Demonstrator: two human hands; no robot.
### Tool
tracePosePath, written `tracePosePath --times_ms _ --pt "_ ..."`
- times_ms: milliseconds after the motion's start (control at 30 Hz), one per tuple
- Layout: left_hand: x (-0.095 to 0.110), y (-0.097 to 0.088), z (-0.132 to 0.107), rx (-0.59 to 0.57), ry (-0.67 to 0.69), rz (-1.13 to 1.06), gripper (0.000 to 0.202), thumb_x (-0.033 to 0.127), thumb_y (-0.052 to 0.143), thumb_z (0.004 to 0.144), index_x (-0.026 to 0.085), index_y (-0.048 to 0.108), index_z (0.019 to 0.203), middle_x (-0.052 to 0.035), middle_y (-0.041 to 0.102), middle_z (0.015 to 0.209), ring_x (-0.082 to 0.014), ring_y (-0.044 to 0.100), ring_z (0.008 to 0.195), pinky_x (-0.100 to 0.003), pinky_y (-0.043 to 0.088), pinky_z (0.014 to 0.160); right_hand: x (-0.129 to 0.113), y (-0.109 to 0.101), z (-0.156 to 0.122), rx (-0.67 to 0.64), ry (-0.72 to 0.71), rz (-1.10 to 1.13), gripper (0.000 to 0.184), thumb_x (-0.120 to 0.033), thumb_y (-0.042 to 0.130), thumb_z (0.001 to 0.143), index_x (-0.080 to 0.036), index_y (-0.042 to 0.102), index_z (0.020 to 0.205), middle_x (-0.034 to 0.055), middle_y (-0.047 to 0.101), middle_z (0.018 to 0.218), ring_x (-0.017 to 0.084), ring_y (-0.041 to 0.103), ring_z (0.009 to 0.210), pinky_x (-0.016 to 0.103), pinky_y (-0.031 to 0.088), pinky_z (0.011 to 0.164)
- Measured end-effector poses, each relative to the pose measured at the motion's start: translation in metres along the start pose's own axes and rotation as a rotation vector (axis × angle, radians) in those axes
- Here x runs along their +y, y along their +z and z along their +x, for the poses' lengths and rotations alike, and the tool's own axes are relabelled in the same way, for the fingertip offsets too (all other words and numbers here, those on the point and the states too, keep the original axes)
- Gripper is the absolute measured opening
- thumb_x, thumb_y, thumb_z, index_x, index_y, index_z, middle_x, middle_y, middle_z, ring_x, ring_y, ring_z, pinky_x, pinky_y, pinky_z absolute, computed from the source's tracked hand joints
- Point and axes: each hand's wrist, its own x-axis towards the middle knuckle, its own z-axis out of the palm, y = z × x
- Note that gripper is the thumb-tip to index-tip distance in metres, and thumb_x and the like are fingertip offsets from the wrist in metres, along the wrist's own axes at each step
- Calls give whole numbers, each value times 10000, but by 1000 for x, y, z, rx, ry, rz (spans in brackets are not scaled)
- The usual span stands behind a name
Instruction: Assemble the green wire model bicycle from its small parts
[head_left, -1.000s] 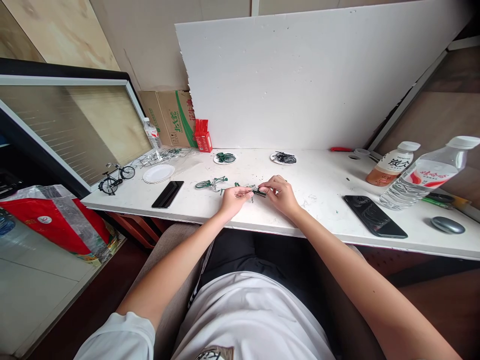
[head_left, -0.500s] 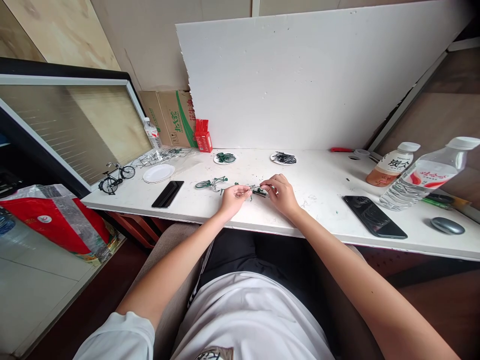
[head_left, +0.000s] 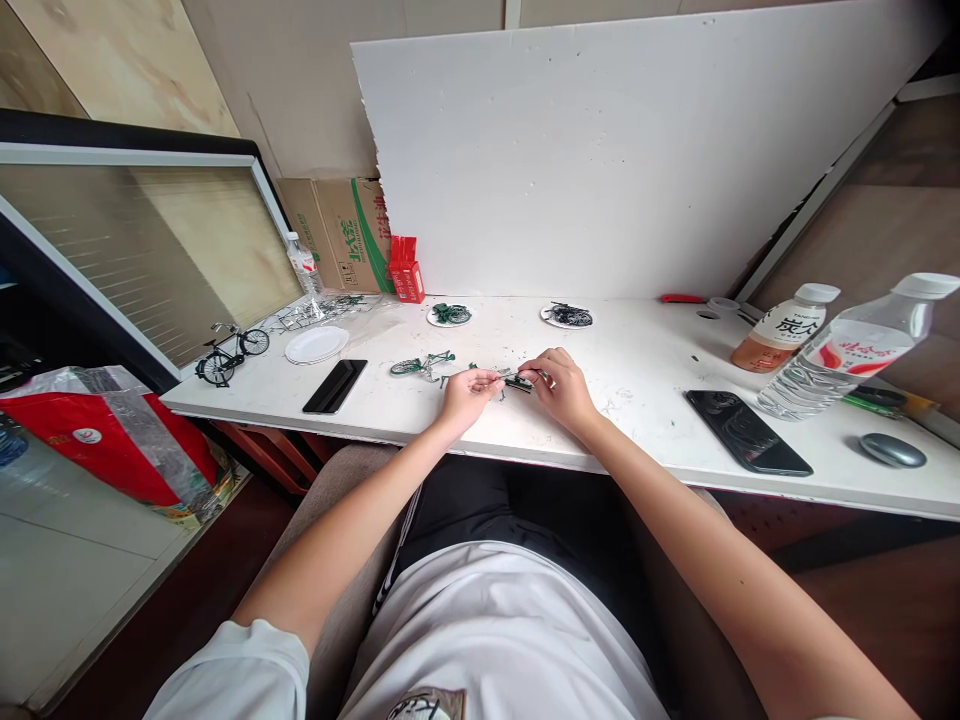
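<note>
Over the middle of the white table, my left hand (head_left: 469,395) and my right hand (head_left: 559,388) face each other with a small gap between them. The fingertips of both are pinched; what sits in each pinch is too small to name. Below and between them lie small dark green and black parts (head_left: 517,383) on the tabletop. Just left of my left hand rests a partly built green model bicycle (head_left: 420,366), lying on its side with one wheel showing. Farther left, a black model bicycle (head_left: 232,352) stands upright at the table's edge.
Behind my hands are a plate of green parts (head_left: 451,315) and a plate of black parts (head_left: 568,316). A white plate (head_left: 316,345) and a phone (head_left: 335,386) lie left. Another phone (head_left: 748,432), a mouse (head_left: 892,449), a drink bottle (head_left: 784,328) and a water bottle (head_left: 855,345) are right.
My right hand's fingertips have shifted very slightly to the left. Otherwise both hands keep the same pinch and place, and the objects on the table lie as before.
</note>
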Motion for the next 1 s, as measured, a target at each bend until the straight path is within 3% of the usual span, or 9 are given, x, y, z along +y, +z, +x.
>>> tracePosePath --times_ms 533,700,1000 --pt "-2 -1 0 -18 24 10 298 314 922 779 134 843 1004 -129 832 982 -209 732 862 -356 585 855 1 0 -1 22 -55 41 238 -273 544 1075 -269 770 999 93 692 908 282 623 896 452 525 788" --pt "-5 -2 0 -29 50 56 284 321 902 797 135 848 1005 -132 835 991 -202 722 853 -347 569 848 3 0 -1 13 -52 21 237 -347 578 1083 -257 762 963 88 689 887 270 616 874 436 511 787" --pt "0 -2 -1 -42 57 117 230 281 883 809 146 851 993 -128 834 975 -204 723 850 -354 568 864 4 2 -3 -63 39 -31 403 -558 547 1088 -245 699 884 81 688 825 253 608 806 406 470 722"
